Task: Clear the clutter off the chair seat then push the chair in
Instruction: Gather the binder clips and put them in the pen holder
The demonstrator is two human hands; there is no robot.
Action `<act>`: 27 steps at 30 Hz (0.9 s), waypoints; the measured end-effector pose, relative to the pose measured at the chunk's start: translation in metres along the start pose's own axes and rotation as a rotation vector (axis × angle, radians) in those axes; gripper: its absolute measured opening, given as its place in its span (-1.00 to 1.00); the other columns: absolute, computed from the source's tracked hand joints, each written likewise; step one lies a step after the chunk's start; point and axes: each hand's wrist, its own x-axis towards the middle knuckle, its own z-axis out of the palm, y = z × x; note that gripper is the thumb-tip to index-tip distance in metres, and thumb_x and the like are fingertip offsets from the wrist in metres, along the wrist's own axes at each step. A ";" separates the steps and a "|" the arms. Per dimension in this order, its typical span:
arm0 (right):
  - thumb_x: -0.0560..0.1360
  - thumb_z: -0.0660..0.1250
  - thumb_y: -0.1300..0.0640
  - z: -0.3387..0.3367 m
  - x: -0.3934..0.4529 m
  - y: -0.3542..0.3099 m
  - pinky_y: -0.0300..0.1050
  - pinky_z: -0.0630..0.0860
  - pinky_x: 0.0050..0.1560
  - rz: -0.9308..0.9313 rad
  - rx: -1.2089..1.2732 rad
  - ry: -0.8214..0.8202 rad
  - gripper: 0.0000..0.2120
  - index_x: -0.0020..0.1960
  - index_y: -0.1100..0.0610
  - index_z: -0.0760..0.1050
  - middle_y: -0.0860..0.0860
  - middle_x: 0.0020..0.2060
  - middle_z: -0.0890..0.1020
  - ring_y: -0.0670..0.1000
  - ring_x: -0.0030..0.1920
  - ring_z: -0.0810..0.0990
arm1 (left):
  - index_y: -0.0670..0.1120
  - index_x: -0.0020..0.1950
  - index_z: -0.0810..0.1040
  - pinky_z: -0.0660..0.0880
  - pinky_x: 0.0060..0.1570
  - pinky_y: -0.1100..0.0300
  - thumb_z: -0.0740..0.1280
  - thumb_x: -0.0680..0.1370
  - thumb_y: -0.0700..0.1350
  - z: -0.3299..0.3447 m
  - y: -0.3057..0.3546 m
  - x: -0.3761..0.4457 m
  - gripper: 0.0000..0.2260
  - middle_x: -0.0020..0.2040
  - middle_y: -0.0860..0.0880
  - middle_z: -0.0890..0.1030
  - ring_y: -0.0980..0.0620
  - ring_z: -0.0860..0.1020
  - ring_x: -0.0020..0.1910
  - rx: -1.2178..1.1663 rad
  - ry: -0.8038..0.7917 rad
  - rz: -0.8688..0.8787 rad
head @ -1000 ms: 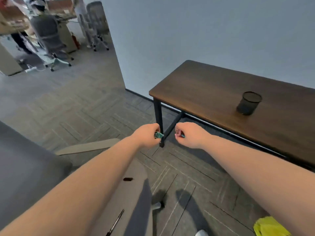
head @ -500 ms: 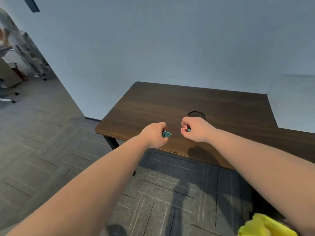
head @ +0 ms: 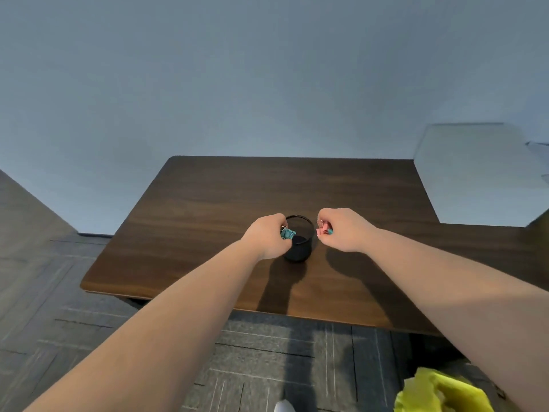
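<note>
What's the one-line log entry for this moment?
phase: dropping clips | left hand: shut on teal clips at mesh cup rim | right hand: shut on pink clips beside cup | desk | chair: out of view

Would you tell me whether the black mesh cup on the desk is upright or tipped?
Upright: the black mesh cup stands on its base, round open rim facing up.

Even, soft indoor lighting casts dark forearm shadows toward the camera across the table (head: pixel 208 203); wide-angle distortion bends the edges, with slight overall softness.
</note>
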 end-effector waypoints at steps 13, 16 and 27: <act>0.52 0.25 0.17 0.020 0.089 0.000 -0.13 0.47 -0.13 0.122 0.053 -0.160 -0.95 -0.06 0.06 0.39 0.01 -0.12 0.51 0.04 -0.11 0.49 | -0.15 -0.07 0.43 0.41 -0.19 0.12 0.30 0.46 -0.15 0.019 -0.018 0.109 -0.89 -0.13 -0.07 0.52 -0.07 0.47 -0.13 0.056 -0.194 0.061; 0.52 0.26 0.15 0.030 0.101 -0.004 -0.13 0.46 -0.10 0.097 0.028 -0.240 -0.94 -0.03 0.09 0.39 0.05 -0.07 0.54 0.03 -0.09 0.48 | -0.09 -0.24 0.35 0.37 -0.21 0.14 0.28 0.46 -0.16 0.023 -0.021 0.117 -0.87 -0.26 -0.01 0.46 -0.06 0.46 -0.16 0.083 -0.225 0.046; 0.47 0.25 0.17 0.033 0.117 0.001 -0.11 0.38 -0.16 0.043 0.001 -0.290 -0.93 -0.09 0.12 0.36 0.05 -0.11 0.51 0.07 -0.11 0.45 | -0.04 -0.32 0.27 0.59 -0.06 0.02 0.27 0.44 -0.11 0.026 -0.017 0.123 -0.80 -0.31 -0.02 0.51 -0.13 0.59 -0.18 0.006 -0.280 -0.067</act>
